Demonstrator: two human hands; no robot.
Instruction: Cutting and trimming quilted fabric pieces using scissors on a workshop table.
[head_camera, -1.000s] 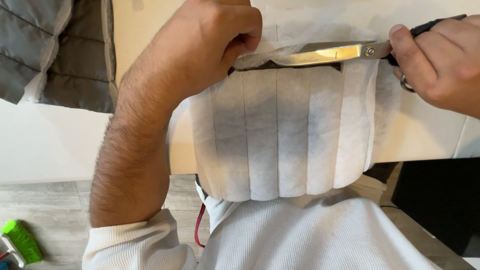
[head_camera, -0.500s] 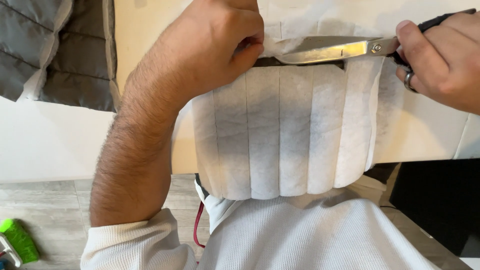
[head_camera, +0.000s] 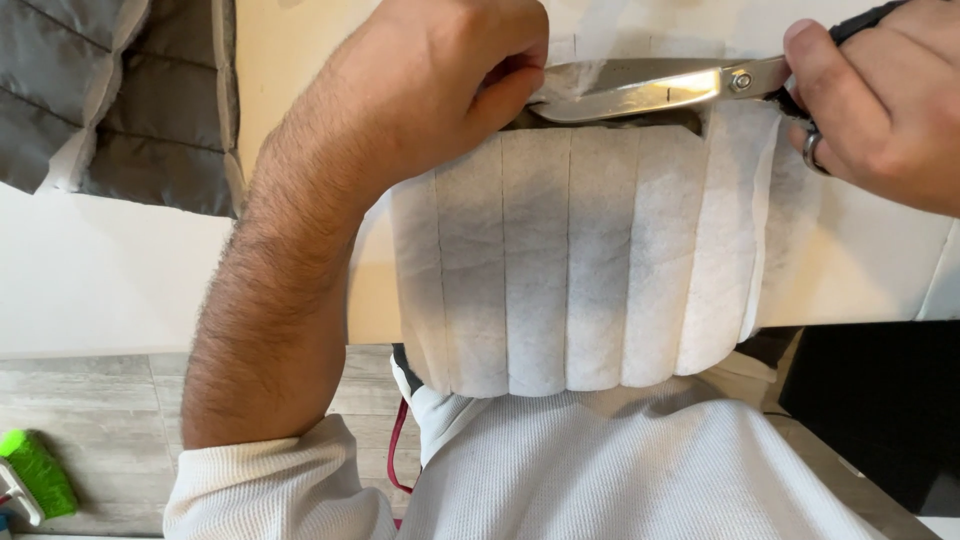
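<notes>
A white quilted padded fabric piece (head_camera: 580, 260) with vertical stitched channels hangs over the near edge of a pale table (head_camera: 120, 280). My left hand (head_camera: 430, 90) pinches the fabric's upper left part, fingers curled tight. My right hand (head_camera: 890, 100) holds large steel scissors (head_camera: 650, 90) by their dark handles at the upper right. The blades lie flat across the top of the fabric, tips reaching my left fingers, with a cut opened along them.
A grey quilted jacket piece (head_camera: 110, 100) lies on the table at the upper left. Below the table edge I see grey wood flooring (head_camera: 90, 400), a green brush-like object (head_camera: 40, 470) at the lower left, and my white waffle-knit shirt (head_camera: 620, 470).
The scissors have advanced leftward through the fabric, their tips closer to my left fingers. Both hands stay in nearly the same places.
</notes>
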